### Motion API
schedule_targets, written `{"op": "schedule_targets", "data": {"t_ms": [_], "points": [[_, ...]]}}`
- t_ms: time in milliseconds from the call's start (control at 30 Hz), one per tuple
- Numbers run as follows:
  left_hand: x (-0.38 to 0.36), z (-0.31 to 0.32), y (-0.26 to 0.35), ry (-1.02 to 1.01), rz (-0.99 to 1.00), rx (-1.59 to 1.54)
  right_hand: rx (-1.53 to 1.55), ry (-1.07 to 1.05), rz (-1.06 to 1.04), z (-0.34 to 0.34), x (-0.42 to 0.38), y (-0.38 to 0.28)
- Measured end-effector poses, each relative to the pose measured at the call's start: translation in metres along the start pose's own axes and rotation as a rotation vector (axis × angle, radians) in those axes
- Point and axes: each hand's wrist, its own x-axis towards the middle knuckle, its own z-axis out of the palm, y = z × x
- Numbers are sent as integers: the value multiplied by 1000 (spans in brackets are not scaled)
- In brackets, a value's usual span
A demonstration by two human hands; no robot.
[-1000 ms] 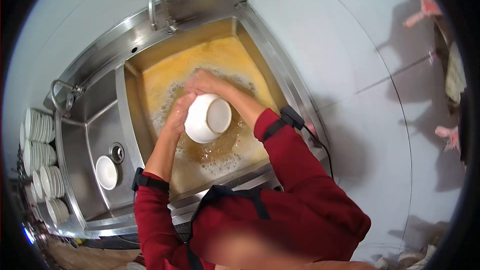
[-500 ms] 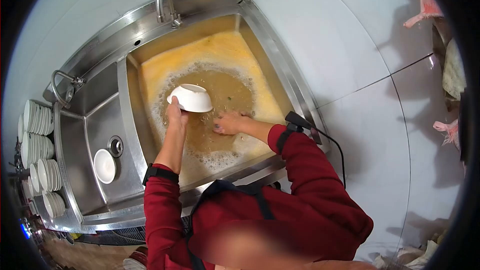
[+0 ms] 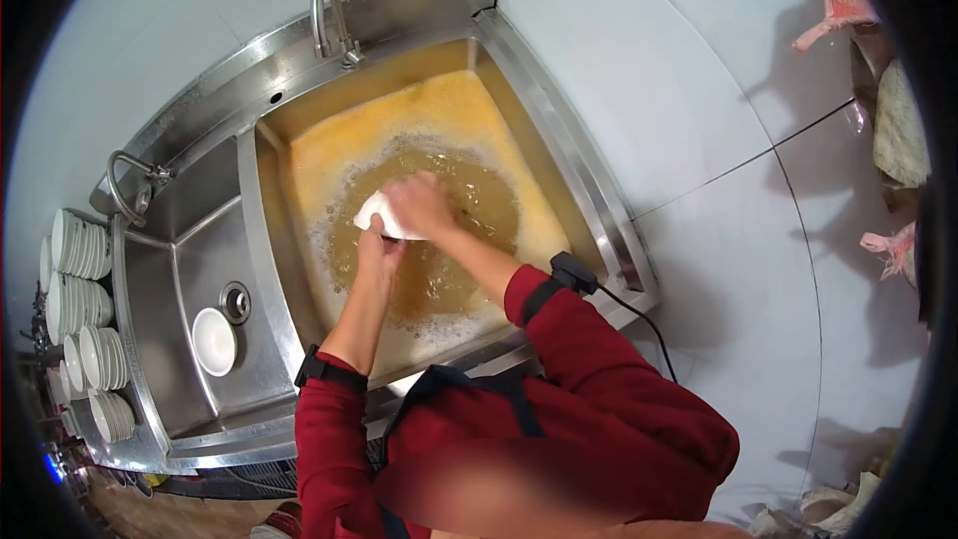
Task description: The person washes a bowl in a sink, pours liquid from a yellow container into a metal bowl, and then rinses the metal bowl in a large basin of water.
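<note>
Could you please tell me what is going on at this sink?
A person holds a white bowl over the murky, foamy water in the larger basin. The left hand grips it from below, while the right hand, slightly blurred, is on its upper side. Another bowl sits beside the drain in the other basin.

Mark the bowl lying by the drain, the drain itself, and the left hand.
Bowl [image 3: 213, 341]: head view, upward-facing surface.
Drain [image 3: 237, 301]: head view, centre.
Left hand [image 3: 380, 256]: head view, middle of the hand.
</note>
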Motion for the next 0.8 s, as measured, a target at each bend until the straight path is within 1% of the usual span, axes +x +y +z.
{"op": "schedule_targets", "data": {"t_ms": [33,67,133,167,200,233,267,300,333,367,400,433,467,533,567,600,633,667,700,733,800], "points": [[-7,0,5,-32,-1,-28,68,-229,-27,12,7,23],[-13,-1,11,-30,4,-31,662,-251,404,30,3,44],[-23,-1,20,-305,27,202,1079,-660,729,22,11,77],[-34,5,23,-382,38,256,1067,-664,724,12,15,69],[-30,4,23,-378,34,245,1089,-576,700,6,12,57],[-23,3,25,-446,71,363,1114,-484,681,-2,6,40],[-16,4,25,-518,111,483,1112,-484,686,-3,-1,26],[-10,6,24,-505,196,509,1082,-325,720,-2,-6,10],[0,5,24,-513,203,509,1047,-164,742,-9,-10,-7],[12,2,26,-512,359,819,1138,-250,715,-55,-15,-34],[18,-2,28,-491,513,1127,1183,-62,525,-18,-24,-28],[13,-2,34,-498,772,1511,1224,-89,606,-26,-24,-33],[0,0,39,-492,770,1510,1265,-117,690,-35,-25,-39],[-30,9,48,-644,737,1846,1421,-132,673,-28,-14,-17],[-48,13,54,-749,807,2028,1445,-174,752,-29,-9,-3],[-55,10,55,-735,802,2024,1620,-359,918,-10,-5,28],[-60,8,56,-889,925,2159,1577,-569,818,-18,-3,51],[-64,5,55,-1045,1051,2286,1546,-398,724,-22,2,41],[-62,-2,48,-1059,1098,2331,1526,-346,610,-22,0,42],[-63,-4,50,-1036,1096,2328,1540,-414,620,-33,-2,42],[-66,-5,55,-1148,1268,2313,1466,-447,576,-29,-2,54]]}}
